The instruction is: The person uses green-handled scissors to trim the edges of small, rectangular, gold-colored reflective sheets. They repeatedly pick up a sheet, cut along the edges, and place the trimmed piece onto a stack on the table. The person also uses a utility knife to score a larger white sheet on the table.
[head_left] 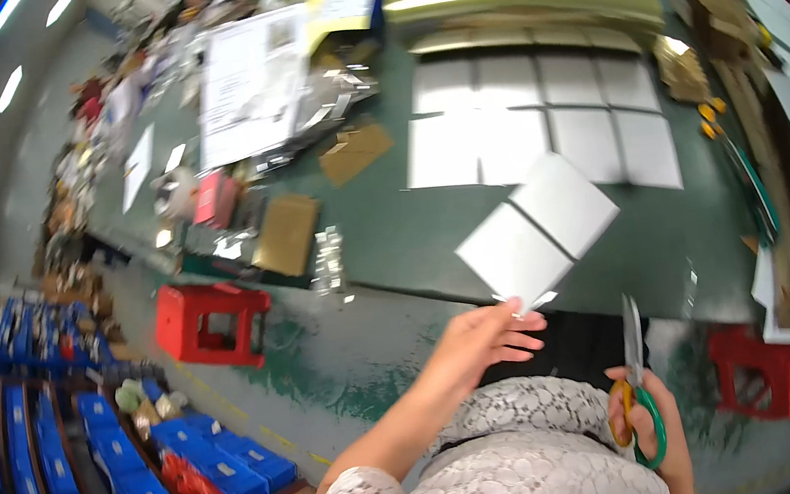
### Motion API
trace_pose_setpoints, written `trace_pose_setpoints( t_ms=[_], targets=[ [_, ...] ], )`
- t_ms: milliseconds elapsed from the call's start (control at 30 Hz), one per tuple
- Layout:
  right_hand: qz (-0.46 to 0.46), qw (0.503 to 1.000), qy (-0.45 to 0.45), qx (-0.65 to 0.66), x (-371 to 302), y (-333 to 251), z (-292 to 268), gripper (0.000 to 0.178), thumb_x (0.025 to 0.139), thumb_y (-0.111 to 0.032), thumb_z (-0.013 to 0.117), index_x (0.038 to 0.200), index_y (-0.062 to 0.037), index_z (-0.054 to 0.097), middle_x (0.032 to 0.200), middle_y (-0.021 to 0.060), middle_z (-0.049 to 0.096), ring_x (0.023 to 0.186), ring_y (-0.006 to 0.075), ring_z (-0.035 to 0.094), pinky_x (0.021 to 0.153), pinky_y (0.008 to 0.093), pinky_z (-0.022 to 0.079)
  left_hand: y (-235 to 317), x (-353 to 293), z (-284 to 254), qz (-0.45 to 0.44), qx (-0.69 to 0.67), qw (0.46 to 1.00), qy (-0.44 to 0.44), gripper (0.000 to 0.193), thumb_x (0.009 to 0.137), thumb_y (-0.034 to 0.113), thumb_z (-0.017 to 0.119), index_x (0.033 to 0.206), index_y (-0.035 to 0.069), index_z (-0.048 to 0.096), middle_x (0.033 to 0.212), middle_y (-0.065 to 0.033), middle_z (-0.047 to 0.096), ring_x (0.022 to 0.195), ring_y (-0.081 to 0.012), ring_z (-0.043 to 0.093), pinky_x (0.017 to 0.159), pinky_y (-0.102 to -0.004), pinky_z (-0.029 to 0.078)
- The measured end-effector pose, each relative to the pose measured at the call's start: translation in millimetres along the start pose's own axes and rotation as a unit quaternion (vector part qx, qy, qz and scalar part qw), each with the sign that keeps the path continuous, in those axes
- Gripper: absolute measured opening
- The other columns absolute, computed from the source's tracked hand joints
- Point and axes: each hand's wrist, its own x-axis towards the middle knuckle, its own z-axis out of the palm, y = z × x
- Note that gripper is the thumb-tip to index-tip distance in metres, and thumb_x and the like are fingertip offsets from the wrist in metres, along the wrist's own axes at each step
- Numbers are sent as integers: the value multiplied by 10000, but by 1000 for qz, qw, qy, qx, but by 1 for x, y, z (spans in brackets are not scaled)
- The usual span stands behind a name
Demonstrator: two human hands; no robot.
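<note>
My left hand [484, 341] is at the table's near edge, its thumb and fingertips at the lower corner of a white two-panel sheet [566, 203] with a dark stripe between the panels. The grip looks like a light pinch; the other fingers are loosely extended. Small white scraps [546, 299] show by the fingertips. In front of my body, my right hand [658, 407] holds scissors [632, 340] with one yellow and one green handle. The blades point away from me and look nearly closed. Beyond the sheet, white panels [511, 135] lie in two rows on the green table [394, 237].
A shiny gold roll [523, 7] lies behind the panels. Yellow-and-green handled tools [749, 177] lie at the right. Papers [251, 85], brown card [287, 234] and plastic bags crowd the left. Red stools [209, 324] stand beside the table; blue bins [122, 457] fill the lower left.
</note>
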Motion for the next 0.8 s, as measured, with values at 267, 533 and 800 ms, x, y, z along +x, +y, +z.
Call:
trace_pose_setpoints(
  t_ms=[267,533,800],
  targets=[
    [34,996,-65,-49,-3,4,-8,798,791,-568,666,1244,58,464,871,71,560,712,95,516,648,215,399,-4,-21,-12,21,68,994,-83,299,958,229,533,1079,-41,574,1061,-159,639,921,-219,653,821,-314,545],
    [92,978,-159,-100,7,9,-28,618,757,-145,785,1278,-11,481,929,32,583,786,104,555,701,248,462,0,-5,-7,50,-28,998,28,262,915,171,605,1053,-51,590,934,-153,677,862,-216,680,811,-308,556],
    [78,980,-171,-70,25,7,-18,583,791,-167,759,1283,-20,483,891,55,589,814,123,565,727,262,459,10,-12,-16,70,38,995,53,221,892,120,616,1036,-47,602,923,-121,677,775,-164,676,663,-278,581]
  ],
)
